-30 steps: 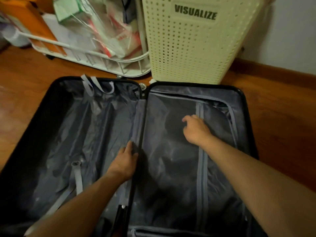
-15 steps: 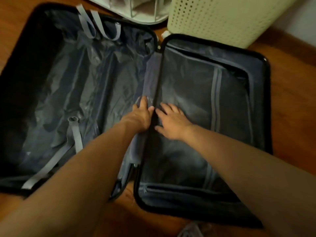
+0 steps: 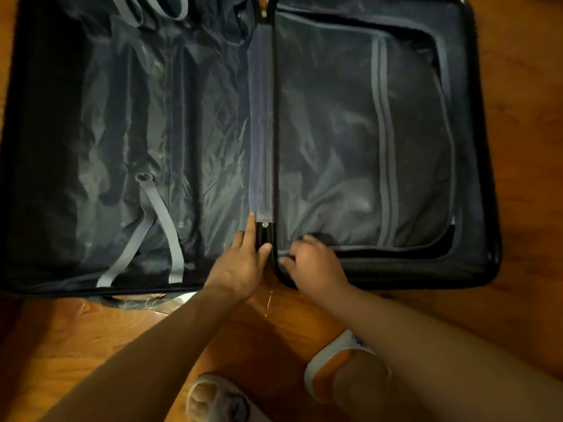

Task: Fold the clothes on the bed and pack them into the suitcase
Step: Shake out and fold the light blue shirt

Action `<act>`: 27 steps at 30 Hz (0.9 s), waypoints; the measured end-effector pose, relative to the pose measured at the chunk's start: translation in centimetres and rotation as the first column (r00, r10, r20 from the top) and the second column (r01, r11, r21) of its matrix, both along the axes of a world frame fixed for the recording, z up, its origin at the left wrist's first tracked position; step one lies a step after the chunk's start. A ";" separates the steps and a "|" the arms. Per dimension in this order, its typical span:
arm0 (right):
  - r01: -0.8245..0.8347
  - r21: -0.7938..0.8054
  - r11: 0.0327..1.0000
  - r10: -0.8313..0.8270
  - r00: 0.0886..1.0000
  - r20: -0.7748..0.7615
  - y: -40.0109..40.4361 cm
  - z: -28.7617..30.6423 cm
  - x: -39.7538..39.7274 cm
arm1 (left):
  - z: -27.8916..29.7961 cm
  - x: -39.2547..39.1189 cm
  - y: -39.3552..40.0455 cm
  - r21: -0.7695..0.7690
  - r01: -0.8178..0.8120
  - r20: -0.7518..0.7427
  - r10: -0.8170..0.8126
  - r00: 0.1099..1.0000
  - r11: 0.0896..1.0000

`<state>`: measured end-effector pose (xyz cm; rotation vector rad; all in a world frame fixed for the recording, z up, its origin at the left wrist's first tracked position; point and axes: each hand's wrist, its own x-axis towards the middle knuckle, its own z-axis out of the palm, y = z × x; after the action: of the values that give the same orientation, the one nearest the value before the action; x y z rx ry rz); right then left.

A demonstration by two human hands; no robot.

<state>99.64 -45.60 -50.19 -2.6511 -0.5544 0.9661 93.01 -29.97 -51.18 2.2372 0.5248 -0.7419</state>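
1. two halves of a black hard-shell suitcase [image 3: 490,178] lie open flat on the orange-brown wooden floor [image 3: 91,345], lined with dark grey shiny fabric.
2. the left half is a bare compartment; light grey elastic packing straps [image 3: 152,233] lie loose across its lining, and two more strap loops show at its far edge.
3. the right half is covered by a zipped grey fabric divider panel [image 3: 350,141] with a pale zipper line [image 3: 385,147] running down it and a mesh patch near its lower left corner.
4. a grey fabric hinge strip [image 3: 261,123] runs between the two halves.
5. the left hand [image 3: 240,263] rests at the near end of that strip, fingers spread and loose, index finger stretched along the strip's edge, gripping nothing.
6. the right hand [image 3: 313,263] sits just beside it at the near left corner of the divider panel, fingers curled together on the panel's zipper edge; the exact thing pinched is too blurred to tell.
7. both bare forearms reach in from the lower edge of the view.
8. two feet in slippers stand on the floor near the suitcase: a pale fluffy one [image 3: 219,400] and an orange-and-white one [image 3: 338,363].
9. no clothes or bed show in view.
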 end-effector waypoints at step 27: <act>-0.128 -0.670 0.731 0.508 0.758 0.410 -24.4 0.7 23.8 | -1.4 17.3 -0.8 0.440 -0.045 0.296 -0.097 0.950 0.897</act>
<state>123.45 -70.05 -49.46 -3.5619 -1.0402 0.4151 110.31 -30.81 -52.60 2.7246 0.5466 -0.2796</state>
